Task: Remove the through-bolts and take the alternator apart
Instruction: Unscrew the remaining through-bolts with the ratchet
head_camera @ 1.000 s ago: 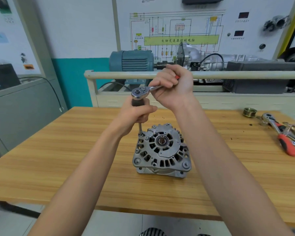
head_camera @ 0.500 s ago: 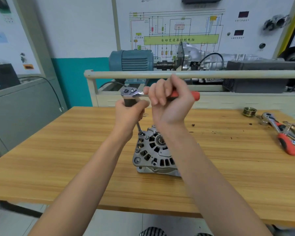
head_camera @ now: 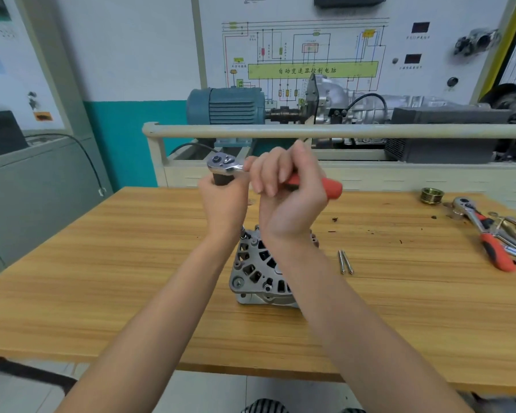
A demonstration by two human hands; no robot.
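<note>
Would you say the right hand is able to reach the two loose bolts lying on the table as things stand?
Probably yes, once it lets go. The right hand is closed on the ratchet handle, so it is occupied now. The two bolts lie in the open on the table, right of the alternator, with nothing covering them.

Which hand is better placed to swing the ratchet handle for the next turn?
Right. The right hand grips the red ratchet handle, while the left hand wraps the socket under the ratchet head.
</note>
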